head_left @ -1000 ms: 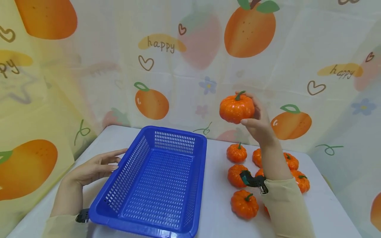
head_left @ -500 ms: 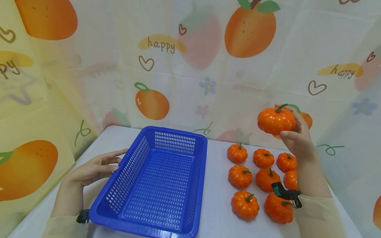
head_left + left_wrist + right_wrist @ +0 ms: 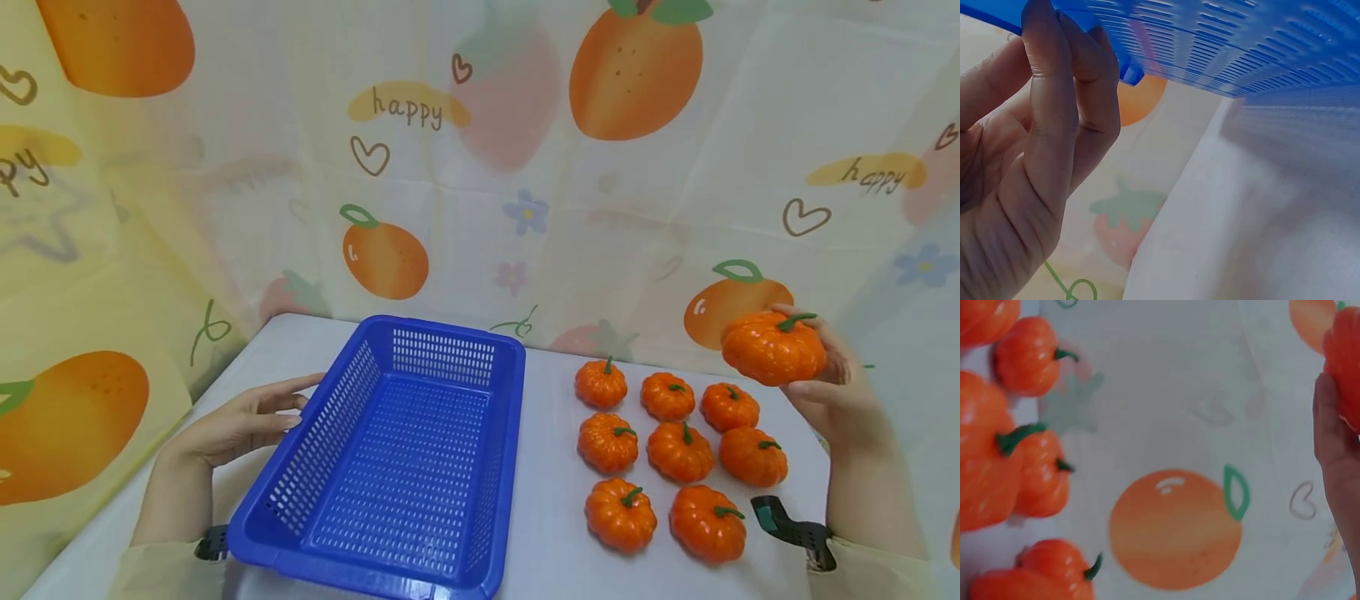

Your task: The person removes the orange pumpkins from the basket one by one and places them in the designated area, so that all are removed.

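Observation:
My right hand [image 3: 834, 385] grips an orange toy pumpkin [image 3: 773, 347] with a green stem, held in the air above the table's far right corner. In the right wrist view only an edge of that pumpkin [image 3: 1346, 367] shows beside my fingers [image 3: 1335, 456]. Several more small pumpkins [image 3: 681, 451] sit in rows on the white table [image 3: 543, 500] below and left of it. My left hand [image 3: 240, 422] rests with straight fingers against the left wall of the empty blue basket [image 3: 408, 467]. The left wrist view shows my fingers [image 3: 1047, 119] touching the basket rim [image 3: 1129, 69].
A fruit-printed curtain [image 3: 480, 167] closes off the back and both sides of the table. The basket takes up the table's left and middle; the pumpkin rows fill the right. A bare strip of table runs between them.
My right hand has carried the pumpkin from above the table's middle rightward and down to the far right. The left hand and basket have stayed put.

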The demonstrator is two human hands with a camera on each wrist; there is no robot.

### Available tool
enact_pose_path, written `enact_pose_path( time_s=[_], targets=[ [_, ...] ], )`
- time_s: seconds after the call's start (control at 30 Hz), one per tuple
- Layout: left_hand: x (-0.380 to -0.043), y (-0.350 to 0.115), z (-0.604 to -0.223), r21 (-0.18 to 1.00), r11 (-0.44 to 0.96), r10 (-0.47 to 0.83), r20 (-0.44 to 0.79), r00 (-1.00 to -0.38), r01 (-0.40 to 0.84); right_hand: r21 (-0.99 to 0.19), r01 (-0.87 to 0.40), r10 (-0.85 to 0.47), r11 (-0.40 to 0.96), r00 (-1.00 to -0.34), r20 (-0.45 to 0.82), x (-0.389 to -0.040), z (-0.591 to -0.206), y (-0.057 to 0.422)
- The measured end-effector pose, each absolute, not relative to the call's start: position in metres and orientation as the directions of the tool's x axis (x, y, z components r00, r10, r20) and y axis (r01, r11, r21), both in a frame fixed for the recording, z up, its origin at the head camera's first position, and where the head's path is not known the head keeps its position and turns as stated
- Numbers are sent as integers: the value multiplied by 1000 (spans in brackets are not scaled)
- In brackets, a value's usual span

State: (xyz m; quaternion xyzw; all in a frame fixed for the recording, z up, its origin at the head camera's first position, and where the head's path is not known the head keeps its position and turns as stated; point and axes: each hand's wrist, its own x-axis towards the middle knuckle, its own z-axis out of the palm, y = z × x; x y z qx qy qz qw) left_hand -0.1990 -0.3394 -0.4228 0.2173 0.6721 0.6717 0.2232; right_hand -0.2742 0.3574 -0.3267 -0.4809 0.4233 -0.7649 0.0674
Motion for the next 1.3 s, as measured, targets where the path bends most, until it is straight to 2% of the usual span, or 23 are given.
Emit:
enact_pose_path(
  time_s=[0.2,0.53,0.87,1.03,1.13,1.3],
  targets=[
    [-199,-340,-420,1000,-22,600,9,-800,-6,-750,-265,-532,-606,-566,630,-265,-359,389],
    [-199,-340,-419,1000,11,581,-8,-814,-1,-878,-239,-592,-416,-661,461,-243,-411,444],
    [-199,-340,-420,1000,17,571,-15,-821,-6,-984,-43,-708,-171,-690,153,-228,-452,490],
    [-199,-339,-420,1000,-1,582,-10,-813,-13,-986,113,-735,-124,-678,15,-227,-465,505],
    [-198,-338,-421,1000,-6,583,-14,-812,-21,-988,147,-739,-50,-670,-62,-227,-470,509],
    [-198,-337,-422,1000,3,579,-23,-815,-26,-965,256,-774,62,-597,-209,-226,-471,510]
  ],
)
